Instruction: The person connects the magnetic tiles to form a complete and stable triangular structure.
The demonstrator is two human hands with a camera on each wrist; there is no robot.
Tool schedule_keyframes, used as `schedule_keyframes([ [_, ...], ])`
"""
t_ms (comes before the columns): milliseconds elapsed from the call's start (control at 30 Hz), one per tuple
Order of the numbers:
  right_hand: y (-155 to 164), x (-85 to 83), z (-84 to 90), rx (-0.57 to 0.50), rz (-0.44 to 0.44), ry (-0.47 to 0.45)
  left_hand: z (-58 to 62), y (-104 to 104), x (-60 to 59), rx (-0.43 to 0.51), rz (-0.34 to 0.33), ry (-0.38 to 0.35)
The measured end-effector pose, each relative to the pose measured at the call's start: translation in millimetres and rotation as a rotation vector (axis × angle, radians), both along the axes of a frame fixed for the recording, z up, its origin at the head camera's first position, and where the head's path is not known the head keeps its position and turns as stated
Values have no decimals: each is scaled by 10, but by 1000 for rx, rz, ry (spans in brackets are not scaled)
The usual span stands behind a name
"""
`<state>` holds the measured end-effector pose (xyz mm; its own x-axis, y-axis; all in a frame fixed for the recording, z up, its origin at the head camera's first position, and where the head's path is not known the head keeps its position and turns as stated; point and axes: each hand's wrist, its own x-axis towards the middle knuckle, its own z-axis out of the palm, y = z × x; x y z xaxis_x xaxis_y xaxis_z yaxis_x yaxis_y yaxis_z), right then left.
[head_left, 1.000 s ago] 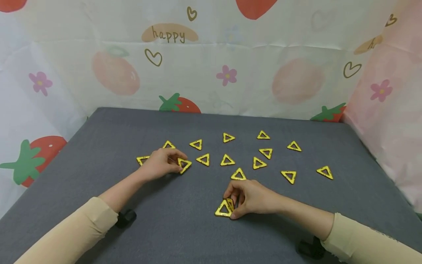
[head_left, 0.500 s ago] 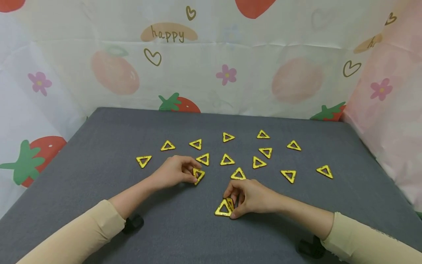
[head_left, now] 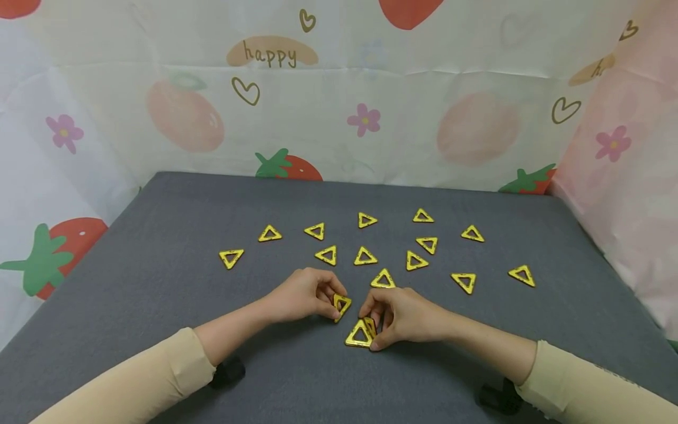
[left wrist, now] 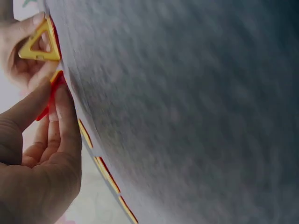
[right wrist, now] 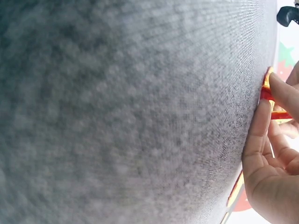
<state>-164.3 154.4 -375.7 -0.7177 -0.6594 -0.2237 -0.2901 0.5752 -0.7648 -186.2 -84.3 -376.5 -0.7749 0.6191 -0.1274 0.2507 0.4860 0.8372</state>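
My left hand [head_left: 304, 295] pinches a yellow triangular magnetic tile [head_left: 346, 308] by one side, thumb and fingertips on its edge. In the left wrist view that tile [left wrist: 56, 79] shows a red side. My right hand [head_left: 408, 316] grips a second triangular tile [head_left: 370, 325], tilted up on edge against a flat triangular tile [head_left: 358, 344] on the cloth. Its thumb sits at the flat tile's right corner. In the right wrist view the fingers partly hide the red-edged tile [right wrist: 266, 93]. A small gap separates the left hand's tile from this pair.
Several loose yellow triangular tiles lie flat and scattered beyond the hands, one tile [head_left: 383, 279] just behind the right hand and another tile [head_left: 231, 258] far left. Grey cloth [head_left: 296, 377] covers the table. A printed curtain [head_left: 339, 88] stands behind and at both sides.
My left hand has carried its tile right and toward me, from the left-hand group of tiles to close beside the right hand. My right hand and its pair of tiles have stayed put.
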Motion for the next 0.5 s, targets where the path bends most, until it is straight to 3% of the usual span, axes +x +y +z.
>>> schedule_keyframes([
  [233, 3, 0, -10, 2, 0, -4, -44, 53, 65, 4, -21, -31],
  [500, 8, -7, -12, 6, 0, 2, -49, 124, 137, -17, -25, -6],
])
